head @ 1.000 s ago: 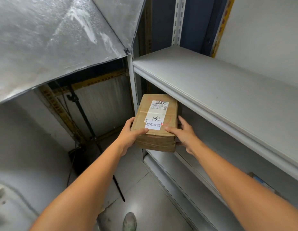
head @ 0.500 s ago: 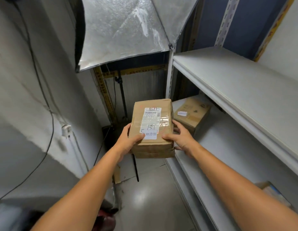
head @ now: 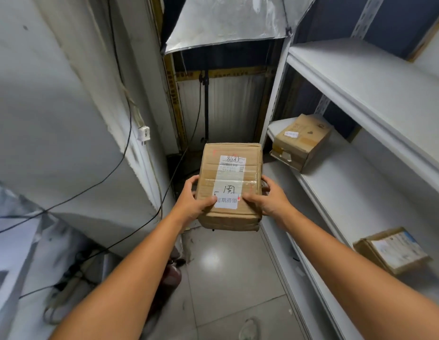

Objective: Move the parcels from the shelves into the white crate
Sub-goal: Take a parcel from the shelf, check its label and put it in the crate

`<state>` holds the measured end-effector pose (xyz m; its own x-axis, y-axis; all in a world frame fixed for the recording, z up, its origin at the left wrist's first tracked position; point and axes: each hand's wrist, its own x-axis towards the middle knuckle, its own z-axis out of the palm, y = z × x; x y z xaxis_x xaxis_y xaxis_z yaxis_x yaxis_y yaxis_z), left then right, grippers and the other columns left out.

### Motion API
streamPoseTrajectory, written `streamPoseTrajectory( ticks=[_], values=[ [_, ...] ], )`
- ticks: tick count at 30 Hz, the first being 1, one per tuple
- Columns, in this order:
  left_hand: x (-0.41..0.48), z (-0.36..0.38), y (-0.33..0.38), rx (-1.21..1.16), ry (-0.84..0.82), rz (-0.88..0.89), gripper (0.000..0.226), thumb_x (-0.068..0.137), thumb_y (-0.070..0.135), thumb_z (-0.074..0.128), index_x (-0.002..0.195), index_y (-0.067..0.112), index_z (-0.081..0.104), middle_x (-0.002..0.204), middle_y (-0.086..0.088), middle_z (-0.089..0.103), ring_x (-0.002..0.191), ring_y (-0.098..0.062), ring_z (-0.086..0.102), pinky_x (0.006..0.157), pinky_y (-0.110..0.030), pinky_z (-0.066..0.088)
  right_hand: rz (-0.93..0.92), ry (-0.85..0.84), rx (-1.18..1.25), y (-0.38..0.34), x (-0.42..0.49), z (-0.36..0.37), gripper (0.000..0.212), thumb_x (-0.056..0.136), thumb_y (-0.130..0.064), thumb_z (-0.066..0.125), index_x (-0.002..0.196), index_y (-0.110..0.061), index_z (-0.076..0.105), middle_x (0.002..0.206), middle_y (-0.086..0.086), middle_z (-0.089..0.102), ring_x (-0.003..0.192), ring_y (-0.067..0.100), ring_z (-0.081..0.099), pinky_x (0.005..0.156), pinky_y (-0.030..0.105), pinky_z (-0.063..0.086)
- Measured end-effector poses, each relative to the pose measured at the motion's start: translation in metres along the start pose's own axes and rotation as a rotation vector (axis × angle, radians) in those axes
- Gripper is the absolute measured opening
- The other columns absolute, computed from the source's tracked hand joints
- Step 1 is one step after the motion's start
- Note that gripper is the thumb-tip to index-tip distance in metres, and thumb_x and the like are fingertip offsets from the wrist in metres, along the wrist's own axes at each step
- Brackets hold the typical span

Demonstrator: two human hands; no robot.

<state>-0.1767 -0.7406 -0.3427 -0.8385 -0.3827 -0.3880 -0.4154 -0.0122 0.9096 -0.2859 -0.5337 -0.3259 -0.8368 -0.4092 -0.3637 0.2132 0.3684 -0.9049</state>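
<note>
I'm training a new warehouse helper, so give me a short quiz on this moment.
1. True or false: the left hand and the right hand both grip the labelled parcel.
2. How many other parcels lie on the shelves? A none, B two, C five.
3. Fill in: the shelves stand on the person's ___ side.

Key: 1 true. 2 B: the far parcel and the near parcel. 3 right.
</note>
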Motion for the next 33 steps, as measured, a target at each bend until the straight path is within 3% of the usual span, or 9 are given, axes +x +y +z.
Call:
streamPoseTrajectory(
  ticks=[4,9,13,16,18,22,26,29,33],
  values=[
    [-0.036,-0.01,-0.02,-0.028,0.069,-0.019,0.104,0.076,0.021,0.084,0.154,0.033,0.017,0.123,0.005,0.053,0.101,-0.003,0.052,0.083,-0.031,0.048,-0.005,-0.105,-0.057,0.001,-0.019,0.017,0.09,0.078,-0.019,0.082,0.152,-0.024,0.03,0.137,0.002,0.046,0.119,0.017,0.046,0.103,0.046,0.046],
    [-0.087,-0.015,-0.044,-0.074,0.2,-0.052,0.1,0.076,0.019,0.084,0.153,0.03,0.022,0.132,0.001,0.05,0.116,-0.016,0.05,0.099,-0.035,0.046,-0.011,-0.245,-0.106,0.005,-0.038,0.04,0.086,0.08,-0.014,0.08,0.149,-0.026,0.031,0.12,-0.004,0.046,0.112,0.016,0.05,0.1,0.044,0.048],
    [-0.133,-0.013,-0.066,-0.106,0.342,-0.094,0.102,0.074,0.024,0.085,0.153,0.034,0.021,0.138,-0.001,0.048,0.123,-0.022,0.05,0.105,-0.045,0.046,-0.051,-0.381,-0.164,0.008,-0.054,0.054,0.08,0.081,-0.01,0.078,0.147,-0.024,0.034,0.109,-0.01,0.051,0.1,0.01,0.053,0.084,0.032,0.051],
    [-0.174,0.0,-0.077,-0.129,0.471,-0.097,0.099,0.075,0.024,0.085,0.152,0.032,0.024,0.136,0.0,0.051,0.116,-0.016,0.052,0.101,-0.037,0.047,-0.084,-0.467,-0.18,0.014,-0.073,0.062,0.078,0.081,-0.013,0.079,0.145,-0.024,0.036,0.109,-0.007,0.054,0.09,0.007,0.055,0.068,0.023,0.047],
    [-0.208,0.011,-0.084,-0.141,0.568,-0.106,0.097,0.076,0.023,0.085,0.152,0.029,0.025,0.134,0.004,0.05,0.118,-0.015,0.05,0.101,-0.034,0.045,-0.09,-0.518,-0.192,0.021,-0.09,0.067,0.077,0.08,-0.017,0.08,0.144,-0.023,0.038,0.105,-0.009,0.053,0.089,0.005,0.055,0.064,0.022,0.045],
    [-0.273,0.026,-0.096,-0.138,0.714,-0.162,0.102,0.071,0.033,0.087,0.152,0.033,0.025,0.146,0.004,0.044,0.131,-0.018,0.044,0.11,-0.044,0.042,-0.113,-0.631,-0.245,0.026,-0.127,0.083,0.077,0.079,-0.018,0.082,0.142,-0.023,0.039,0.109,-0.007,0.058,0.088,0.004,0.056,0.064,0.022,0.045],
    [-0.343,0.029,-0.114,-0.158,0.842,-0.216,0.098,0.077,0.029,0.084,0.153,0.028,0.022,0.143,-0.001,0.043,0.123,-0.019,0.049,0.1,-0.034,0.046,-0.148,-0.767,-0.305,0.03,-0.177,0.113,0.083,0.076,-0.018,0.084,0.145,-0.021,0.038,0.101,-0.007,0.059,0.086,0.008,0.062,0.062,0.021,0.05],
    [-0.392,0.026,-0.132,-0.222,0.958,-0.24,0.096,0.076,0.025,0.085,0.151,0.029,0.025,0.143,-0.003,0.047,0.122,-0.021,0.054,0.097,-0.036,0.052,-0.206,-0.851,-0.364,0.036,-0.213,0.143,0.085,0.072,-0.022,0.087,0.143,-0.021,0.041,0.113,-0.001,0.063,0.097,0.014,0.063,0.079,0.035,0.058],
    [-0.452,0.019,-0.153,-0.355,1.091,-0.236,0.087,0.081,0.008,0.079,0.15,0.025,0.028,0.118,0.003,0.055,0.09,-0.008,0.06,0.058,-0.013,0.053,-0.303,-0.956,-0.443,0.045,-0.263,0.188,0.082,0.072,-0.026,0.087,0.141,-0.02,0.044,0.121,-0.002,0.061,0.107,0.016,0.059,0.096,0.038,0.052]
  ],
)
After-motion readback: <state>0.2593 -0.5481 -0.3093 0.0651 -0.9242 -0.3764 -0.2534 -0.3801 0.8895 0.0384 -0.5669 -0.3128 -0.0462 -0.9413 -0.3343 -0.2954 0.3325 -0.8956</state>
